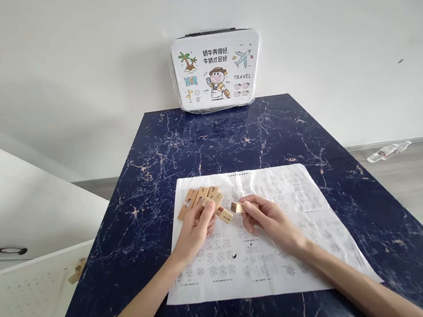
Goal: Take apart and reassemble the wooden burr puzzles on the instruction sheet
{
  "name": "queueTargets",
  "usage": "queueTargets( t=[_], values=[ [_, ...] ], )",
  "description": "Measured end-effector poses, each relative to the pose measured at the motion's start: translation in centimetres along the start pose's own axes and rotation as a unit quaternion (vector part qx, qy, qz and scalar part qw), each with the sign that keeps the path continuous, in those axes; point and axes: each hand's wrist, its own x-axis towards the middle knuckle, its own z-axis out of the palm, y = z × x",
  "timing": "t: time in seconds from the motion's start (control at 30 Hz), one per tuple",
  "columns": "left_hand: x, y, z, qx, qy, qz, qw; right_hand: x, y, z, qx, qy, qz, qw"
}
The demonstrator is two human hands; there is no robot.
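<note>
Left hand (pixel 195 226): grip grasping at least two wooden pieces (pixel 225 216), exact count hidden by fingers. Right hand (pixel 267 217): grip pinching one wooden block (pixel 237 207). Both over one printed sheet (pixel 313 269) on one dark blue tabletop (pixel 229 148). Three numbered pieces (pixel 200 194), 1-2-3, on sheet's upper left, just beside left hand. One white case (pixel 199 90) at far edge.

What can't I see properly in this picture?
In the head view:
- The wooden block: partly covered by the right hand holding it.
- The wooden pieces marked 2 and 3: partly hidden by the left hand and what it holds.
- The paper sheet: its little drawings are too small.
- The white perforated surface: cut off by the left edge.
</note>
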Motion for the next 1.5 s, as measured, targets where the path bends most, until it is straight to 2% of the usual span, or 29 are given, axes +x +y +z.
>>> queueTargets(
  t=[0.23, 0.37, 0.47, 0.63, 0.73, 0.8, 0.87, 1.0, 1.2, 1.3, 1.4, 1.5],
  values=[
    [-0.13, 0.23, 0.25, -0.007, 0.002, -0.009, 1.0, 0.07, -0.33, 0.15, 0.076, -0.051, -0.022, 0.996],
    [-0.2, 0.25, 0.25, 0.007, 0.005, 0.001, 1.0, -0.08, -0.22, -0.06, 0.149, -0.076, 0.005, 0.986],
    [-0.27, 0.27, 0.31, 0.032, 0.004, 0.01, 0.999, -0.18, -0.05, -0.3, 0.197, -0.12, 0.021, 0.973],
    [-0.37, 0.59, 0.44, 0.084, -0.034, 0.026, 0.996, -0.3, 0.14, -0.43, 0.229, -0.199, 0.05, 0.952],
    [-0.4, 0.83, 0.43, 0.115, -0.033, 0.03, 0.992, -0.36, -0.05, -0.29, 0.237, -0.217, 0.064, 0.945],
    [-0.41, 0.9, 0.41, 0.128, -0.027, 0.032, 0.991, -0.37, -0.31, -0.21, 0.224, -0.198, 0.08, 0.951],
    [-0.42, 0.89, 0.4, 0.132, -0.026, 0.03, 0.99, -0.37, -0.52, -0.22, 0.196, -0.152, 0.094, 0.964],
    [-0.43, 0.86, 0.42, 0.101, -0.038, 0.021, 0.994, -0.49, -0.36, -0.55, 0.113, -0.058, 0.072, 0.989],
    [-0.45, 1.0, 0.56, 0.075, -0.051, 0.02, 0.996, -0.83, 0.31, -0.68, 0.065, -0.056, 0.042, 0.995],
    [-0.48, 0.95, 0.56, 0.068, -0.062, 0.012, 0.996, -0.73, 0.29, -0.58, 0.053, -0.036, 0.031, 0.997],
    [-0.51, 0.84, 0.5, 0.06, -0.079, -0.003, 0.995, -0.49, 0.12, -0.6, 0.056, -0.002, -0.012, 0.998],
    [-0.55, 0.85, 0.48, 0.061, -0.098, -0.008, 0.993, -0.34, -0.11, -0.57, 0.083, -0.012, -0.04, 0.996]
  ],
)
